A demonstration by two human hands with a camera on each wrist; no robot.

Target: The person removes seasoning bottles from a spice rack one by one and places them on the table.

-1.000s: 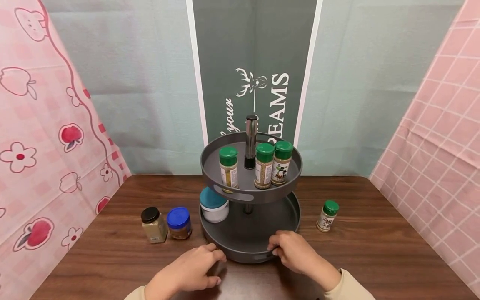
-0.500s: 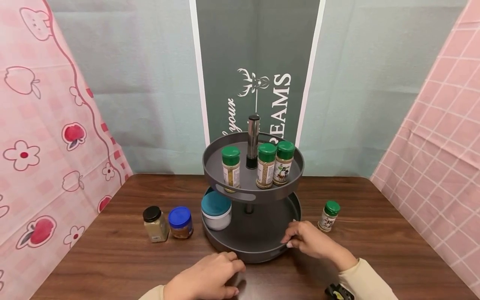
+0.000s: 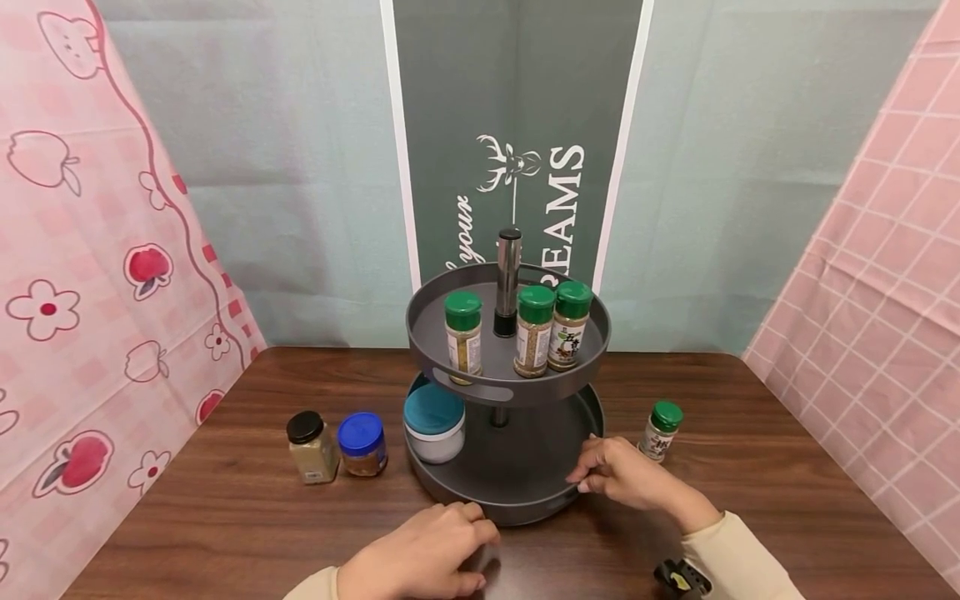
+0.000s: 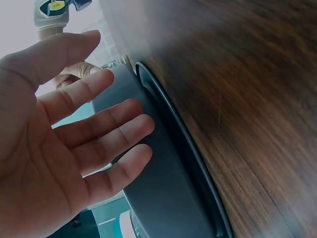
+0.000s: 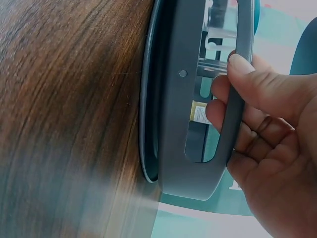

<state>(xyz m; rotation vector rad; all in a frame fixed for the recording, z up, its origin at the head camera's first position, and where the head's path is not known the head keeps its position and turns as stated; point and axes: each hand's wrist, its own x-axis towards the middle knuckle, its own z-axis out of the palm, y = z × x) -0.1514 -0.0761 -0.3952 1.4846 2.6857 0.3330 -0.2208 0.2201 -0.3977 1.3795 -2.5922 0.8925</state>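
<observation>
My right hand (image 3: pixel 630 475) grips the rim of the lower tray (image 3: pixel 517 475) of a dark grey two-tier turntable. In the right wrist view, the thumb and curled fingers pinch the strip above its handle slot (image 5: pixel 228 134). My left hand (image 3: pixel 427 550) is by the front of that tray, fingers relaxed and parted; in the left wrist view its fingertips overlap the tray wall (image 4: pixel 163 188). A white jar with a teal lid (image 3: pixel 435 425) stands on the lower tray's left. Several green-capped spice bottles, one at the left (image 3: pixel 463 337), stand on the upper tray (image 3: pixel 547 387).
A black-capped jar (image 3: pixel 313 450) and a blue-lidded jar (image 3: pixel 362 444) stand left of the turntable on the wooden table (image 3: pixel 225 517). Another green-capped bottle (image 3: pixel 660 429) stands just beyond my right hand. A steel post (image 3: pixel 508 275) rises through the upper tray. Printed cloths hang around.
My right hand has moved right and slightly back with the lower tray's handle. The teal-lidded jar has shifted toward the front as that tray turned. My left hand has moved right.
</observation>
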